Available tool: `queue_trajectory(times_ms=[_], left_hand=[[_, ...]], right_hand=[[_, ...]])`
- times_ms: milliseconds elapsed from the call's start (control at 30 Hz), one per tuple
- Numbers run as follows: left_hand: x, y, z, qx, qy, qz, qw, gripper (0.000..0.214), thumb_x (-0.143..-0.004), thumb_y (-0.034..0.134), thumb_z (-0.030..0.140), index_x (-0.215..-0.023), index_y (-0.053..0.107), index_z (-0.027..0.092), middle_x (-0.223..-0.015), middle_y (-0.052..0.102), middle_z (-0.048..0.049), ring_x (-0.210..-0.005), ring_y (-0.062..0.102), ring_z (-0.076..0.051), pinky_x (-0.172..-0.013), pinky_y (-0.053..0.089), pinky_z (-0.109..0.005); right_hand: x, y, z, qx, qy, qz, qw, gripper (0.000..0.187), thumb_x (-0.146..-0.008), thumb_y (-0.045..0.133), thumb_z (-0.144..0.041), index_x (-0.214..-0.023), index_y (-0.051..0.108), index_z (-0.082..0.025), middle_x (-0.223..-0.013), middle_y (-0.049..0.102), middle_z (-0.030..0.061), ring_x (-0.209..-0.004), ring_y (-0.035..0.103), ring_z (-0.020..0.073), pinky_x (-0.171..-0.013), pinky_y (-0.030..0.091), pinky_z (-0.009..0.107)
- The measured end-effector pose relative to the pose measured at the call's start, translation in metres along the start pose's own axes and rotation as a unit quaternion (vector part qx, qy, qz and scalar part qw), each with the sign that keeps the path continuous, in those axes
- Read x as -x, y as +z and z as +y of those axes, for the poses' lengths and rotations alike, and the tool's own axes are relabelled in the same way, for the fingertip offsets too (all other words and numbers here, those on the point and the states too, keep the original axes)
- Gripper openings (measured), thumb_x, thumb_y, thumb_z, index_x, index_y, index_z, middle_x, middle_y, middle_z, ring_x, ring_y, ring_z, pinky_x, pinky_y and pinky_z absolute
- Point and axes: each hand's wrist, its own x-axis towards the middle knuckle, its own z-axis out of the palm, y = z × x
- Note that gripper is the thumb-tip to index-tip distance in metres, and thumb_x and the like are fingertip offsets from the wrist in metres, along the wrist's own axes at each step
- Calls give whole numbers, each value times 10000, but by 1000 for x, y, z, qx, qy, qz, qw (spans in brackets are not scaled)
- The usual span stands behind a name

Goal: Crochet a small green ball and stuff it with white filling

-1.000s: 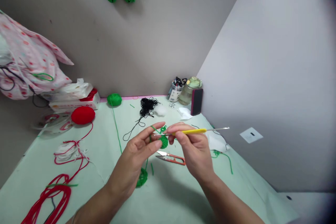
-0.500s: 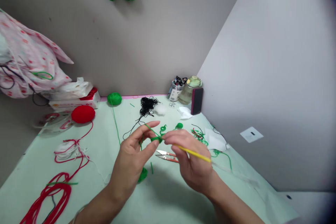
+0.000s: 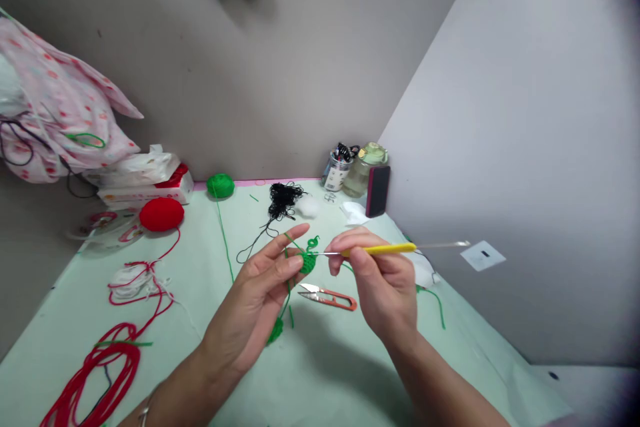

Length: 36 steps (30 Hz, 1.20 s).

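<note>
My left hand (image 3: 263, 283) pinches a small green crochet piece (image 3: 309, 263) between thumb and fingers, with green yarn running over the raised index finger. My right hand (image 3: 383, 280) is closed around the yellow handle of a double-ended crochet hook (image 3: 390, 249). The hook's left tip reaches the upper edge of the crochet piece; its other metal end points right. Just below the hands lie orange-handled thread snips (image 3: 330, 297). Another green crocheted piece (image 3: 275, 331) rests on the table, partly hidden by my left hand.
A green yarn ball (image 3: 221, 185) and a red yarn ball (image 3: 162, 214) sit at the left back. Black yarn (image 3: 284, 200) lies mid-table. A pen jar (image 3: 337, 172), a green-lidded jug (image 3: 367, 170) and a phone (image 3: 377, 191) stand at the back right. Red cord (image 3: 100, 373) lies front left.
My right hand has turned and shifted right, so the hook now lies nearly level with its shaft showing. More of the green crochet piece is visible in my left hand.
</note>
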Motion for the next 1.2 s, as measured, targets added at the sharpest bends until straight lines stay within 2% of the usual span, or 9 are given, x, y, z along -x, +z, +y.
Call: queue_trajectory(times_ms=[200,333,500,633,700,800,900,1033,1200], left_hand=[[6,5,-2,-70,31,-14,997,496,-808,833,324,-1294,739,289,-969,703,-25,-1030,593,-228,-1022,405,-370],[5,2,0,-100,48,12,994,451,-850,795,303,-1297,738,317,-948,646,-3,-960,543,-185,-960,404,-325],[5,-1,2,-110,57,25,992,335,-848,779,277,-1180,798,315,-895,596,14,-913,519,-160,-914,393,-294],[7,1,0,-96,40,-34,994,365,-864,787,307,-1225,781,354,-943,642,9,-972,559,-171,-966,412,-300],[7,2,-1,-88,32,-49,994,359,-858,805,317,-1214,786,358,-972,672,7,-987,574,-171,-996,424,-305],[6,3,-3,-91,46,-6,995,353,-839,840,328,-1189,796,349,-962,689,16,-964,583,-153,-988,438,-283],[3,3,-6,-61,45,28,997,386,-810,875,337,-1188,796,344,-877,693,31,-922,602,-137,-944,453,-259],[-2,1,-7,26,-27,-25,999,275,-820,857,326,-1086,837,263,-913,739,-9,-950,638,-150,-922,484,-254],[-4,-3,-3,21,-17,12,1000,221,-759,886,302,-973,860,253,-992,745,-9,-953,640,-152,-990,478,-273]], right_hand=[[0,8,2,39,6,-28,999,188,-1026,609,-216,-1047,787,-272,-964,734,37,-913,672,177,-789,550,325],[3,4,-3,54,13,-1,998,206,-1042,576,-214,-1003,775,-252,-897,711,29,-804,640,161,-722,526,317],[2,-3,-2,-41,53,14,998,213,-1047,577,-264,-976,777,-252,-870,703,27,-755,636,161,-690,533,321],[-3,0,2,-85,91,-14,992,199,-1026,616,-336,-958,781,-250,-905,730,35,-762,675,168,-699,575,329],[-5,4,1,-35,75,-22,996,179,-1015,634,-314,-965,793,-248,-920,756,45,-806,694,181,-727,590,336],[-1,8,0,44,28,-15,999,190,-1018,616,-232,-1009,802,-266,-883,758,35,-738,678,165,-683,592,325],[9,10,1,171,-71,-30,982,259,-982,644,-153,-1118,797,-312,-971,763,48,-831,711,192,-729,616,347],[14,7,4,259,-161,-46,951,375,-952,659,-103,-1223,765,-339,-1081,772,65,-949,726,230,-794,632,380],[2,0,3,46,-2,29,999,218,-1023,599,-192,-1035,796,-286,-846,717,24,-726,661,162,-660,571,324]])
